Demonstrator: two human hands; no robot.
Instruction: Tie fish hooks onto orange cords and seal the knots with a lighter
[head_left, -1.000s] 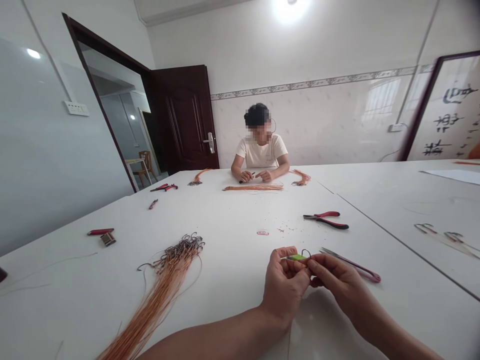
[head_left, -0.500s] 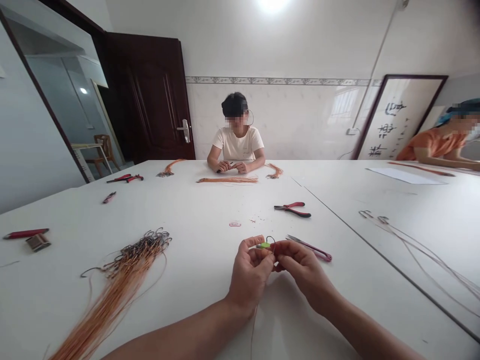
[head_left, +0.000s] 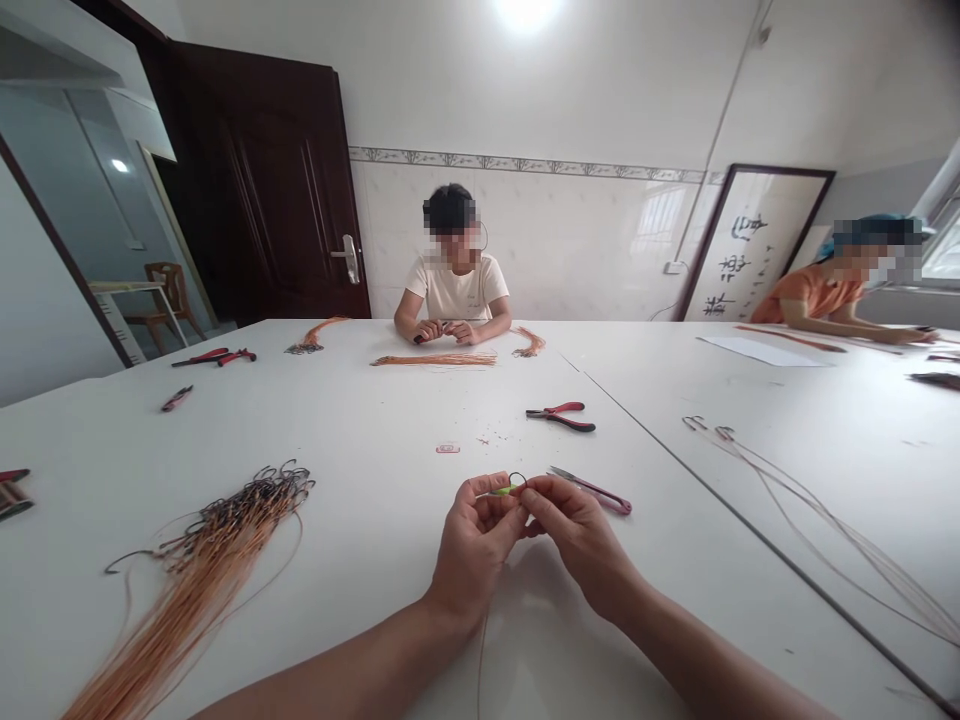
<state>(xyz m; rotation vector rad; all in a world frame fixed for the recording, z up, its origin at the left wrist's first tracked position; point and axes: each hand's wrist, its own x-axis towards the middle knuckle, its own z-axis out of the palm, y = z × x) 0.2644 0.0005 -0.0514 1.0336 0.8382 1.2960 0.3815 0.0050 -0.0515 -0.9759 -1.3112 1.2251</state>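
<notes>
Both hands meet above the table near the front middle. My left hand is closed, its thumb and fingers pinching a dark fish hook whose curved bend rises above the fingertips. A bright green piece shows by the left index finger; I cannot tell what it is. My right hand pinches at the same hook, thumb against index finger. A thin line hangs down below my left hand. Just beyond my right hand lie thread snips with a pinkish-red handle. The lower part of the hook is hidden by fingers.
On the left lies a bundle of hooks with orange lines. Red-handled pliers rest farther back. Several hooks on pale lines are at the right. Across the white table sits a person; another person is at far right.
The view has turned slightly right, so everything sits farther left. My right thumb and index finger have moved up closer to the hook's bend. Both hands keep their pinch.
</notes>
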